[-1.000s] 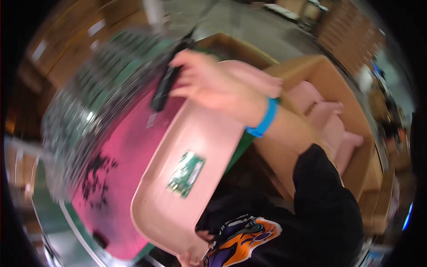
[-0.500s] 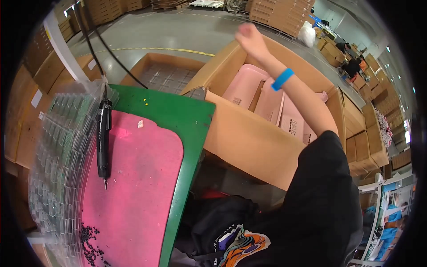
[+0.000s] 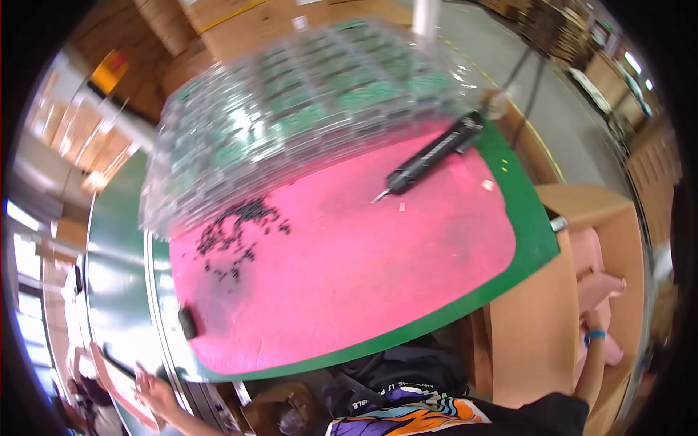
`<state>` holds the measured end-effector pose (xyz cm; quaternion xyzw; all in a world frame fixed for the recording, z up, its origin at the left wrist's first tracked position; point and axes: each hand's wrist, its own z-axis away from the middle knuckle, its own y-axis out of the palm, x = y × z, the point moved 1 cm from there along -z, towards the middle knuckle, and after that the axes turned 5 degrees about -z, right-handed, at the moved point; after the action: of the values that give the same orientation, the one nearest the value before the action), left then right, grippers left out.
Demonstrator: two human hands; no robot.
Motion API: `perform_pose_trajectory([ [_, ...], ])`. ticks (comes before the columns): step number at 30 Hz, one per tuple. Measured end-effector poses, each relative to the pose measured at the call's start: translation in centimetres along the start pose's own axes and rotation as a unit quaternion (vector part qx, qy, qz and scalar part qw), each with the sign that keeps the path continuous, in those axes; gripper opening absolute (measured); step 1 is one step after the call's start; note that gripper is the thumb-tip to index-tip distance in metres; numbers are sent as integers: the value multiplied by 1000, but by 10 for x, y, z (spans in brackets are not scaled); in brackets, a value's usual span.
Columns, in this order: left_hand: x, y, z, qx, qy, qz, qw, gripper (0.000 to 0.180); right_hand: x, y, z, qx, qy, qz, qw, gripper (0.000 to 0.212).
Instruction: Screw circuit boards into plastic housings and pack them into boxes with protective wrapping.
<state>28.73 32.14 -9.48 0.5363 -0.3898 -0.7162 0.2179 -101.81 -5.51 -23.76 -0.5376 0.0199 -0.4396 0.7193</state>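
Looking down in the head view, we spread our left hand point(image 3: 156, 394) at a pink tray point(image 3: 115, 376), lower left; our right hand point(image 3: 597, 318) is among pink shells point(image 3: 598, 288) in a cardboard box point(image 3: 531, 334), grip unclear. The tray seems light, stiff, slippery, best held by its rim.

The mat point(image 3: 356, 283) is bright pink with darker smudges, the table point(image 3: 534, 225) green, and the screwdriver point(image 3: 436, 154) and bits point(image 3: 251, 211) black. Shells point(image 3: 598, 288) are pale pink, the box point(image 3: 531, 327) brown. The shirt point(image 3: 542, 416) is black (its print point(image 3: 418, 418) swirls orange, purple and light blue), the wristband point(image 3: 595, 335) blue.
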Motion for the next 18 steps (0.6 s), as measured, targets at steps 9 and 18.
perform_pose_trajectory([
  [9,90,165,89,92,120,-379,913,33,329,-9,205,-48,-240,-211,946,69],
  [18,246,269,221,506,12,-390,769,31,447,81,331,247,-240,-543,765,40],
])
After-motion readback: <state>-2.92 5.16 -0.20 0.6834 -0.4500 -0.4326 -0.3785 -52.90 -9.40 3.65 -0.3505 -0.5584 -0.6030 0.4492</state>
